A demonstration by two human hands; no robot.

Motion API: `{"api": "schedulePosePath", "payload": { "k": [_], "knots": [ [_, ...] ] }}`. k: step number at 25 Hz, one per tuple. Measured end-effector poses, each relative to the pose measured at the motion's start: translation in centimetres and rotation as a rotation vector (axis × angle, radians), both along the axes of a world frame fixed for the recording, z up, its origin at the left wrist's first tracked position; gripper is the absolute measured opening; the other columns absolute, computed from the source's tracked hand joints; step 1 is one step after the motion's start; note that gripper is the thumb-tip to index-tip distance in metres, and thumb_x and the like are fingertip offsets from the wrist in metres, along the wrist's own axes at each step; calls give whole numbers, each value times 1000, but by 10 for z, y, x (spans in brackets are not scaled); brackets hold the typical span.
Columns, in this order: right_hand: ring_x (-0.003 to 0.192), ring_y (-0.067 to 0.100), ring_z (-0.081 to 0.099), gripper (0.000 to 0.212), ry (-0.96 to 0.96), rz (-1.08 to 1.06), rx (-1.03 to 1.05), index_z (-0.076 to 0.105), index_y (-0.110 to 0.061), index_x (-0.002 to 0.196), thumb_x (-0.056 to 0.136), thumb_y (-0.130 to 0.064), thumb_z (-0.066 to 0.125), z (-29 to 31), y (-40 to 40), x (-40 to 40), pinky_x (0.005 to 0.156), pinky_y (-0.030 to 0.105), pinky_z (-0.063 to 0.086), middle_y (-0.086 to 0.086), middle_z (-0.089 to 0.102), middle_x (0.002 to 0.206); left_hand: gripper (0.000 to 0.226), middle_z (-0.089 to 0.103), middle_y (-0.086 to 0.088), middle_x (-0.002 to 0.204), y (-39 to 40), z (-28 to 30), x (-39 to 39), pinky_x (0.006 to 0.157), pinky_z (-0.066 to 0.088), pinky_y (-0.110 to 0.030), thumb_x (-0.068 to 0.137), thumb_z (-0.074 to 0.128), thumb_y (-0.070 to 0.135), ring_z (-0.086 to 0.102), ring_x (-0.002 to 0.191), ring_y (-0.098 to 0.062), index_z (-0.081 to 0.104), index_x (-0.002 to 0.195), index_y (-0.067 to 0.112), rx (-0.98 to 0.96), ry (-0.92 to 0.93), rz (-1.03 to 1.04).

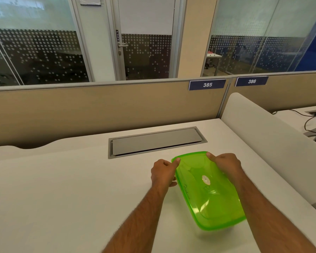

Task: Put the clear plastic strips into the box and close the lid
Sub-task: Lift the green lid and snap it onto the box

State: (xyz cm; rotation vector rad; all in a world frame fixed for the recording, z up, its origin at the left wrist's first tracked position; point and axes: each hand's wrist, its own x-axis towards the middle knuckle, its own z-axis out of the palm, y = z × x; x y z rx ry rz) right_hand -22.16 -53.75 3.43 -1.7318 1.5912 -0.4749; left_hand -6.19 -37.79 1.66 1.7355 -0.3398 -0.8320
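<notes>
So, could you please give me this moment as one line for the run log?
stage: closing lid | translucent green plastic lid: on box | left hand: pressing far-left corner | right hand: pressing far-right corner | strips: not discernible

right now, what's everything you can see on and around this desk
lid: one, translucent green, sitting on the box near the desk's right side, white round vent in its middle
box: one, clear, under the lid, mostly hidden; contents cannot be made out
desk: one, white
cable hatch: one, grey, set in the desk beyond the box, flap shut
partition: one, beige, along the desk's far edge
number plates: two, dark blue, 385 and 386, on the partition top
side divider: one, white, right of the desk
glass door: one, dotted frosting, background
left hand: grip on the lid's far left corner
right hand: grip on the lid's far right corner
</notes>
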Motion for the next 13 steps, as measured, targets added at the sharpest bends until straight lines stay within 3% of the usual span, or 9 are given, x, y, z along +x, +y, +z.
{"api": "schedulePosePath", "payload": {
  "k": [3,5,8,13],
  "knots": [
    [93,35,65,63,-237,-85,300,63,1,108,68,-42,86,5,20,-31,76,42,54,18,68,101,44,69,-11,94,20,3,-14,52,58,-31,70,86,40,68,69,-23,53,82,14,15,87,-64],
    [85,33,67,57,-270,-63,431,65,0,104,65,-36,87,8,40,-60,66,37,54,17,70,95,46,69,-15,101,34,4,-28,54,59,-32,69,88,35,67,71,-25,52,87,13,16,151,-118],
    [76,28,66,44,-266,-19,502,69,-4,98,67,-31,85,8,64,-99,62,32,52,11,70,90,49,67,-20,107,53,5,-46,61,63,-38,69,89,29,65,71,-26,50,92,10,21,195,-180],
    [73,25,62,37,-492,-59,598,72,0,97,63,-11,82,6,89,-134,59,30,58,13,70,84,52,66,-18,103,78,8,-72,71,64,-47,68,90,23,65,67,-27,46,92,8,46,242,-292]
  ]
}}
